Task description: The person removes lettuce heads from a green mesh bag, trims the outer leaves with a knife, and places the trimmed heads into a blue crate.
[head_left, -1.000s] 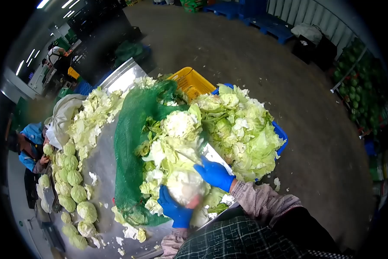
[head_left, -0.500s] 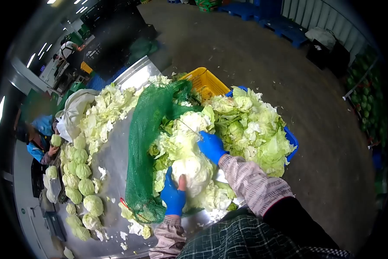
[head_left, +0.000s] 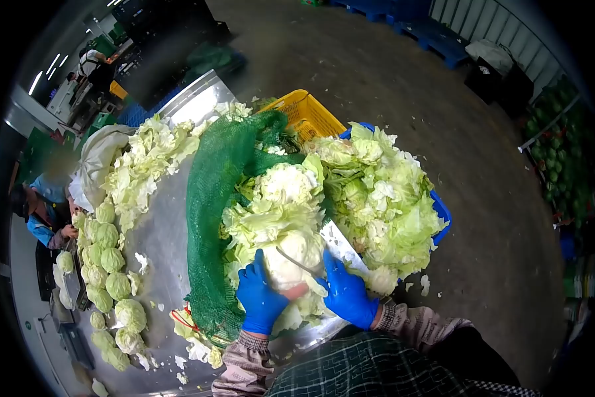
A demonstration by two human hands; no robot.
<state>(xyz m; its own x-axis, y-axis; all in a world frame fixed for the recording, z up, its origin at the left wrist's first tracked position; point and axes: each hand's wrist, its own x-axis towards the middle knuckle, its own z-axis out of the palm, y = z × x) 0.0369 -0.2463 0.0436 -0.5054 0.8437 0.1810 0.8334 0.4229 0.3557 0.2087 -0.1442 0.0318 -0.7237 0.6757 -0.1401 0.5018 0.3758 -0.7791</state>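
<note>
A pale cabbage head (head_left: 295, 259) lies among loose leaves at the centre of the view. My left hand (head_left: 262, 299), in a blue glove with the thumb bare, grips its near left side. On the right, my gloved right hand (head_left: 348, 295) is closed on a thin knife (head_left: 296, 261), whose narrow blade crosses the front of the head. The handle is hidden by the fingers. Just beyond is another pale head (head_left: 287, 182) with ragged leaves. A green mesh sack (head_left: 208, 218) spreads along the left of these heads.
Trimmed cabbages (head_left: 118, 286) line the metal table (head_left: 162, 231) at left, near a co-worker in blue (head_left: 41, 228). A heap of leaves (head_left: 390, 205) fills a blue crate (head_left: 441, 215) at right. Behind stands a yellow crate (head_left: 304, 112). Another person is far back left.
My right hand has moved down and toward me with the knife, from the farther head to the nearer one. My left hand stays at the near head. The view has shifted slightly.
</note>
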